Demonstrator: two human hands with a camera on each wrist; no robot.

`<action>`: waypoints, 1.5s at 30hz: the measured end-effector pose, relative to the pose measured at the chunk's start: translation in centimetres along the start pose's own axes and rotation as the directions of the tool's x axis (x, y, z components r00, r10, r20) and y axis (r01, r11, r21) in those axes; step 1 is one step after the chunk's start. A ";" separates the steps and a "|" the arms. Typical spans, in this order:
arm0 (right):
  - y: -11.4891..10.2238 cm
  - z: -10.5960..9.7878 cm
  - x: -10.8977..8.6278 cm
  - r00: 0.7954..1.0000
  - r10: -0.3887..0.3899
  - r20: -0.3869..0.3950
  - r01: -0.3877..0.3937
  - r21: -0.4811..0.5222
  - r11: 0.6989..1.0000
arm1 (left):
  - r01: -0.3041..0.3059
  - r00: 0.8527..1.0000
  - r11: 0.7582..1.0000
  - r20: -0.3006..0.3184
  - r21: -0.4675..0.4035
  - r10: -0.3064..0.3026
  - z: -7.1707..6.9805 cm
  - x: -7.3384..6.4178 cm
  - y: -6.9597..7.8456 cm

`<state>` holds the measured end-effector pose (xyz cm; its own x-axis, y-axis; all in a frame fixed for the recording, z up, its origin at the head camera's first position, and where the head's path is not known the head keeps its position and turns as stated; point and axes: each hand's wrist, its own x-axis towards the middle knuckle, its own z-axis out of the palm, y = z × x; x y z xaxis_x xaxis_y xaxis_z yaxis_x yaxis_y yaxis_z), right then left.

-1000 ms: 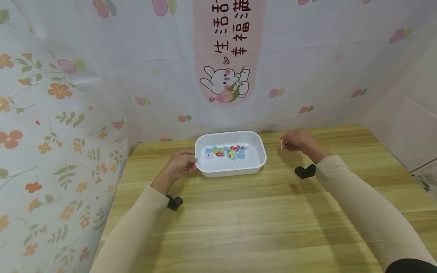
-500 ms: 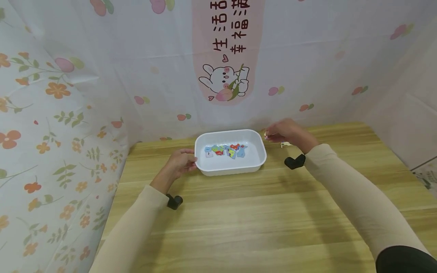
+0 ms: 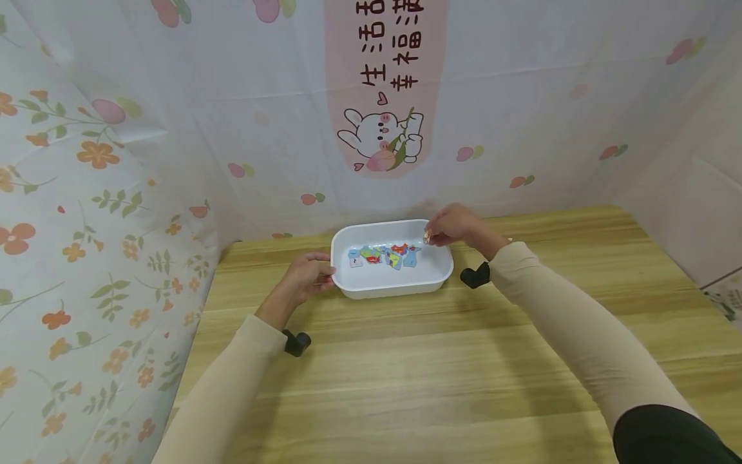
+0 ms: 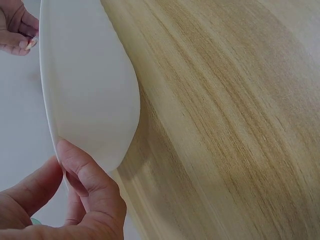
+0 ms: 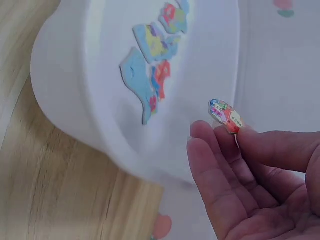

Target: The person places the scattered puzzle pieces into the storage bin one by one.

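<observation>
A white plastic tray (image 3: 394, 291) stands at the back of the table. Flat coloured puzzle pieces (image 3: 393, 260), several of them, lie inside it. My left hand (image 3: 304, 277) grips the tray's left rim; in the left wrist view, thumb and fingers pinch that rim (image 4: 47, 105). Over the tray's back right corner, my right hand (image 3: 455, 225) pinches a small multicoloured puzzle piece (image 5: 227, 116) between thumb and fingers. Seen from the right wrist, this piece hangs above the tray floor, apart from the light-blue piece (image 5: 134, 75) and the others lying there.
The wood-grain table (image 3: 406, 374) extends in front and to the right. A patterned cloth (image 3: 261, 129) hangs close behind the tray, and a floral cloth (image 3: 104, 258) covers the left side. Something small and pale (image 3: 510, 240) shows by my right wrist, mostly hidden.
My right hand has moved left from the table beside the tray to over its right end, bringing a puzzle piece. My left hand keeps its grip on the rim.
</observation>
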<state>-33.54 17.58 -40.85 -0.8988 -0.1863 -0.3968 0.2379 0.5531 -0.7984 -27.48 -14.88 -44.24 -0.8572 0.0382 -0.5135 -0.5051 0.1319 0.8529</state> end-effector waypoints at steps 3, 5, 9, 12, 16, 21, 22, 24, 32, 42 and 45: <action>-0.3 0.7 0.5 1.000 -0.005 0.006 0.005 -0.070 0.998 | 0.002 1.000 1.000 0.001 -0.005 -0.002 -0.1 0.0 0.0; -0.5 1.2 0.7 1.000 0.001 0.004 -0.001 -0.121 0.993 | 0.001 1.000 1.000 0.002 -0.010 -0.001 -0.2 0.0 0.0; -0.7 2.1 1.2 1.000 0.010 0.013 -0.006 -0.247 0.969 | 0.001 1.000 1.000 0.007 -0.010 -0.001 -0.2 -0.2 0.1; -0.5 2.6 1.5 0.999 0.016 0.029 -0.005 -0.345 0.938 | 0.000 1.000 1.000 0.006 -0.006 0.000 -0.1 -0.4 0.2; -0.1 3.2 2.2 0.999 0.038 0.036 -0.019 -0.436 0.900 | -0.001 1.000 1.000 0.001 -0.004 0.001 0.0 -0.4 0.1; 0.3 4.1 3.0 0.999 0.042 0.017 -0.026 -0.554 0.832 | 0.004 1.000 1.000 0.000 -0.005 -0.004 0.0 -0.4 0.0; 0.3 4.2 3.0 0.999 0.037 0.017 -0.020 -0.585 0.810 | 0.004 1.000 1.000 0.000 -0.005 -0.004 0.0 -0.3 0.0; 0.2 4.6 3.1 0.999 0.031 0.010 -0.019 -0.614 0.789 | 0.002 1.000 1.000 -0.002 -0.004 -0.002 -0.1 -0.3 0.0; -0.2 5.6 2.6 0.999 0.019 -0.034 -0.037 -0.636 0.770 | -0.008 1.000 1.000 0.014 -0.016 0.009 -0.1 -0.4 0.0; -0.6 5.5 1.8 0.994 -0.098 -0.054 0.030 -0.714 0.700 | -0.009 1.000 1.000 0.009 -0.017 0.009 -0.1 -0.2 0.0; -1.0 4.7 2.0 0.993 -0.094 -0.076 0.009 -0.728 0.685 | -0.006 1.000 1.000 0.010 -0.010 0.006 -0.1 -0.1 -0.1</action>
<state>-33.85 12.86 -42.96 -0.9426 -0.1748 -0.2846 -0.1129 0.9687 -0.2210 -27.37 -14.98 -44.24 -0.8593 0.0489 -0.5092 -0.5008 0.1219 0.8569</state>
